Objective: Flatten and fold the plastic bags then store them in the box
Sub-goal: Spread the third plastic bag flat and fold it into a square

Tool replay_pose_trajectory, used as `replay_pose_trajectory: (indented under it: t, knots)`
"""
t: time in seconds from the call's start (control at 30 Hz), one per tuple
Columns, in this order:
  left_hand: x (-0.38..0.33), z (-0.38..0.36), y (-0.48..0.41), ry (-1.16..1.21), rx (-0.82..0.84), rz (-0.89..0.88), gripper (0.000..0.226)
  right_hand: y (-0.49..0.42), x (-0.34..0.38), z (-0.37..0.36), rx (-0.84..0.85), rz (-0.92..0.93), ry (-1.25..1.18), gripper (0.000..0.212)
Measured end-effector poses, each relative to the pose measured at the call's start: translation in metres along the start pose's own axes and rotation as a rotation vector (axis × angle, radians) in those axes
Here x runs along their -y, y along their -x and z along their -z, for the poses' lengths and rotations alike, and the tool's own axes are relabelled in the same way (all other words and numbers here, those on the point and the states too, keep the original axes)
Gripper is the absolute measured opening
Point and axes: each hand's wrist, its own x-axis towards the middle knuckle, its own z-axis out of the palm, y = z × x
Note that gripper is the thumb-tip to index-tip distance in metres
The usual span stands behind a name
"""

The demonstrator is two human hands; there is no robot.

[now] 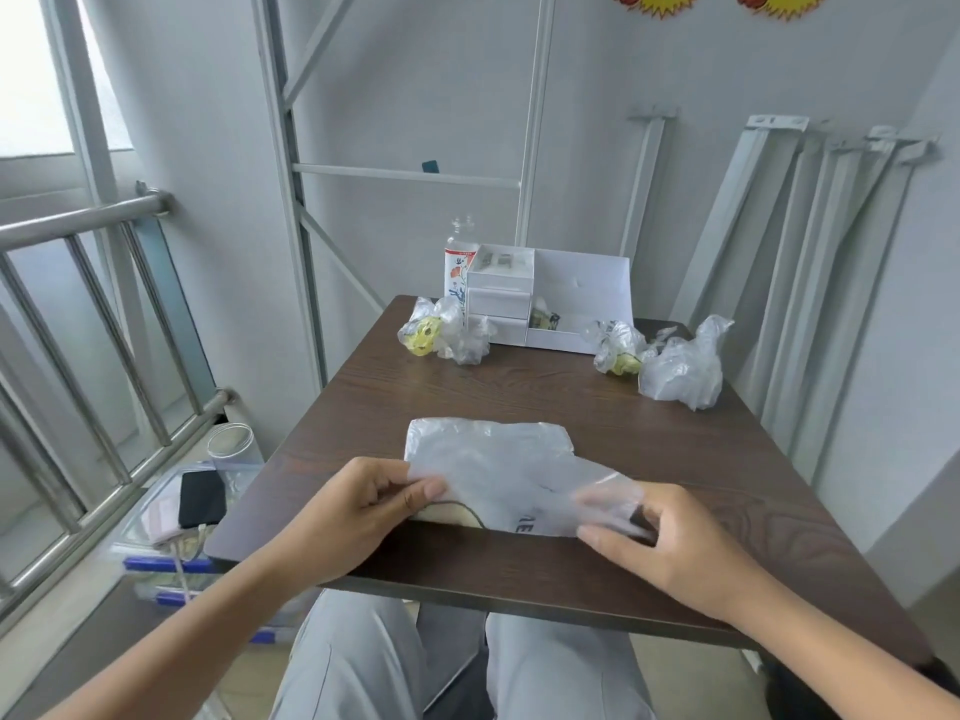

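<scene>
A clear plastic bag [493, 459] lies flattened on the dark wooden table [519, 392], its near edge partly lifted. My left hand [358, 504] pinches the bag's near left corner. My right hand [670, 537] pinches the near right edge, with the film draped over its fingers. A white storage box [566, 304] with small drawers stands at the table's far edge. Crumpled bags lie beside it: one with a yellow print [426, 332] and a clear one [470, 340] on the left, another printed one [615, 348] and a large clear one [683, 371] on the right.
A labelled bottle [460, 262] stands behind the box. Metal rails [810, 252] lean on the wall at the right. At the left are a steel railing [78, 304], a clear bin with a black phone [201, 498] and a plastic jar [234, 449].
</scene>
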Motion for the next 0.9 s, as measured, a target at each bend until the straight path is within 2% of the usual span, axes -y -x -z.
replay_pose_trajectory:
  t: [0.03,0.1,0.27,0.33,0.43,0.57,0.73,0.9]
  knots:
    - [-0.001,-0.001,-0.001,0.014,-0.012,-0.003,0.031,-0.005,-0.002,0.0,-0.022,-0.024,-0.013,0.014]
    - [0.002,-0.002,-0.006,0.045,-0.079,0.018,0.038,-0.016,-0.002,-0.003,-0.067,-0.084,-0.034,0.032]
    - [0.003,-0.009,-0.021,0.15,-0.226,0.168,0.036,-0.047,-0.003,-0.011,-0.156,-0.211,-0.052,0.047]
    - [0.004,-0.012,-0.029,0.131,-0.301,0.246,0.031,-0.057,-0.002,-0.015,-0.186,-0.27,-0.028,0.047]
    - [0.007,-0.015,-0.038,0.057,-0.349,0.345,0.027,-0.07,-0.001,-0.019,-0.221,-0.3,0.105,0.042]
    - [0.011,-0.015,-0.043,-0.012,-0.422,0.387,0.014,-0.086,-0.005,-0.026,-0.25,-0.338,0.394,0.046]
    - [0.016,-0.017,-0.046,-0.035,-0.524,0.427,0.031,-0.095,-0.009,-0.032,-0.265,-0.39,0.571,0.05]
    - [0.014,-0.024,-0.047,-0.158,-0.607,0.419,0.027,-0.099,-0.006,-0.032,-0.244,-0.389,0.636,0.05]
